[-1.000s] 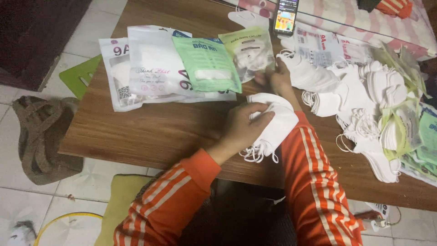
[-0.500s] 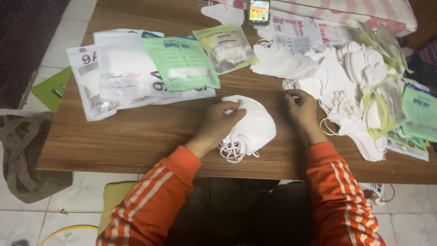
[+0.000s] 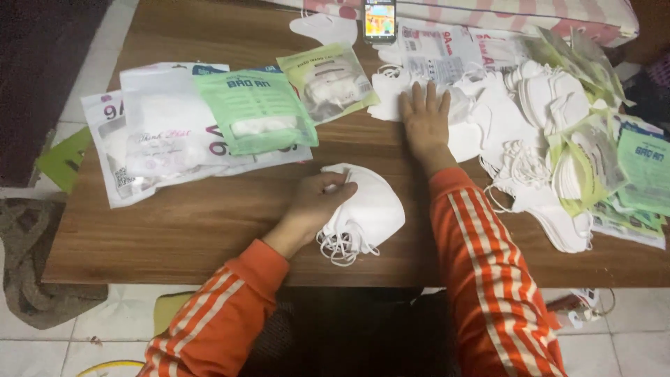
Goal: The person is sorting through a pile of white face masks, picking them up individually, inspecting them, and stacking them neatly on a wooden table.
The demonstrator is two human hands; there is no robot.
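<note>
Closest to the camera, two orange sleeves with white stripes are seen coming up over the near edge of a brown wooden table point(image 3: 174, 237). A small stack of white face masks point(image 3: 370, 209) is held down near that edge, ear loops spilling toward the front. The left hand point(image 3: 317, 204) is curled over the stack's left side, fingers clamped on its top edge.

A bit further in, the right hand point(image 3: 424, 119) is laid flat and spread open, palm down, on a loose white mask point(image 3: 391, 98) at the edge of the big heap. Nothing is gripped by it.

Left of the hands, a pile of flat white plastic pouches point(image 3: 160, 139) is fanned out, with a light green rectangular packet point(image 3: 255, 112) lying on top. Just behind that, a paler green packet with a clear window point(image 3: 331, 80) is set at a tilt.

To the right, a large heap of loose white masks point(image 3: 537, 132) is spread out, mixed with green-edged wrappers point(image 3: 645, 167) toward the table's right end.

At the far edge, a phone with a lit screen point(image 3: 380, 19) is propped upright, beside a red-and-white striped cushion point(image 3: 551, 15).
</note>
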